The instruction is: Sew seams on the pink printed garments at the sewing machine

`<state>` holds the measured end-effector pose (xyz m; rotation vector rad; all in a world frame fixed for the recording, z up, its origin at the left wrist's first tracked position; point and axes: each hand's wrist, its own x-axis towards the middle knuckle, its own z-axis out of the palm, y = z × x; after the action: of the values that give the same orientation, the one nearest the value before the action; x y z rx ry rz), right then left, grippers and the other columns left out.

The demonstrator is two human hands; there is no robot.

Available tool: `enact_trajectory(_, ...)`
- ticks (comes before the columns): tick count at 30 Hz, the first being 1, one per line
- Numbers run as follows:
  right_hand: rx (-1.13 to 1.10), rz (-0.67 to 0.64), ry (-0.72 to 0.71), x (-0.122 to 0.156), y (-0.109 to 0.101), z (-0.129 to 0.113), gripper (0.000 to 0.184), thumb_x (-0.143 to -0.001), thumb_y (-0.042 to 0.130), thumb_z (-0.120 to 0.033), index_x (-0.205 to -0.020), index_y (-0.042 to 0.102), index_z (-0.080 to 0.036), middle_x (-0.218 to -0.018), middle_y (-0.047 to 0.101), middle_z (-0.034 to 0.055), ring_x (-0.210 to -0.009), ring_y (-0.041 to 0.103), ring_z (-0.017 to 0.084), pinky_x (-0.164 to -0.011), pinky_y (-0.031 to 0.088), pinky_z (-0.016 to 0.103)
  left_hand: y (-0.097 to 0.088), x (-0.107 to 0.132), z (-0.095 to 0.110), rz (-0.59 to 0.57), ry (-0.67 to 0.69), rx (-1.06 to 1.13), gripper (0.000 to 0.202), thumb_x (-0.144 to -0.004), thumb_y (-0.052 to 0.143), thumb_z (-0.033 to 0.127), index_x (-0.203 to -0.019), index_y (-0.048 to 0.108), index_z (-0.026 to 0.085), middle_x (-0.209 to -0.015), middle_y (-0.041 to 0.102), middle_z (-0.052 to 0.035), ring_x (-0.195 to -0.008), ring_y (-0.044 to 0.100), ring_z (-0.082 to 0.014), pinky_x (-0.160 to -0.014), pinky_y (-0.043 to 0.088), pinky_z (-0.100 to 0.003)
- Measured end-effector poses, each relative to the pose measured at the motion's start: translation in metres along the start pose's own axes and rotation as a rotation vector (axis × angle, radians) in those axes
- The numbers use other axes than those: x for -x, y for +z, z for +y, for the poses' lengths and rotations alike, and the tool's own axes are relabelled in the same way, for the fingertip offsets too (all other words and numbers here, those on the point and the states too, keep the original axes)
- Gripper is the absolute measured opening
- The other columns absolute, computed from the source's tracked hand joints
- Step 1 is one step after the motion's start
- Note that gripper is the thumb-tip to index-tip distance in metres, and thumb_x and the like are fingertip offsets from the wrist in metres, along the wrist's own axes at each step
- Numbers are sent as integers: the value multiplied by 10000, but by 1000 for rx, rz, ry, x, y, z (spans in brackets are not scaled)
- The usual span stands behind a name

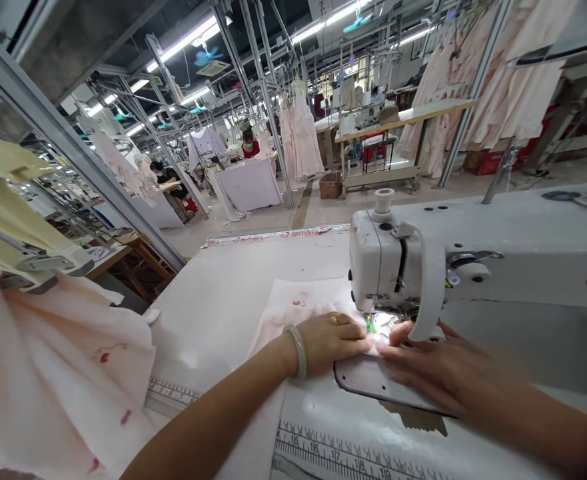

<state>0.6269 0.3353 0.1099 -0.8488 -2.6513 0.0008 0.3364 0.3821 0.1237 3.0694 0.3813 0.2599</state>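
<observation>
Pale pink fabric (273,321) lies on the sewing machine bed, running under the needle area. My left hand (330,343) rests flat on it, fingers stretched toward the green-tinted presser foot (370,324); a ring and a pale bangle show. On the other side of the foot, my right hand (438,367) lies low with fingers extended to the fabric's edge. The white guard on the sewing machine (393,267) hides part of this hand. Both sets of fingertips nearly meet in front of the foot, under the machine's lamp.
A measuring tape strip (338,453) runs along the table's near side. Pink embroidered fabric (73,373) hangs from a cream clamp (18,213) at left. Beyond the table (198,307) stand metal posts, other sewing stations, hanging garments (300,130) and two seated people.
</observation>
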Motion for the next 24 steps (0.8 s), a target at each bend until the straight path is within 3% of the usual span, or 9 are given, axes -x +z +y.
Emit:
enact_trajectory(4, 4, 29, 1, -3, -1, 0, 327, -1108, 543, -433, -1399, 676, -362, -1095, 812, -5, -881, 784, 220, -1079, 525, 508, 3, -2, -4, 8, -39, -44, 342, -1106, 435, 155, -1349, 672, 112, -1323, 745, -127, -1302, 655, -240, -1188, 496, -379)
enact_trajectory(9, 56, 158, -69, -7, -3, 1, 372, -1115, 518, -457, -1439, 646, -329, -1021, 820, -1, -819, 775, 223, -982, 556, 468, 5, -3, -10, 31, -105, -30, 339, -1111, 448, 159, -1361, 671, 107, -1389, 722, -142, -1380, 629, -236, -1216, 478, -380)
enact_trajectory(13, 49, 151, -81, -8, -5, 1, 363, -1145, 460, -452, -1412, 661, -309, -961, 817, 0, -719, 755, 198, -996, 555, 469, 4, -2, -11, -4, -111, -6, 359, -1121, 427, 163, -1386, 670, 169, -1420, 715, -97, -1442, 586, -222, -1250, 441, -386)
enact_trajectory(24, 113, 150, -35, -4, 4, 6, 330, -1071, 582, -462, -1338, 721, -326, -1043, 827, -17, -905, 792, 301, -974, 573, 562, -6, -9, -5, -53, -173, -120, 324, -1108, 482, 159, -1382, 649, 117, -1376, 726, -120, -1379, 621, -226, -1211, 468, -354)
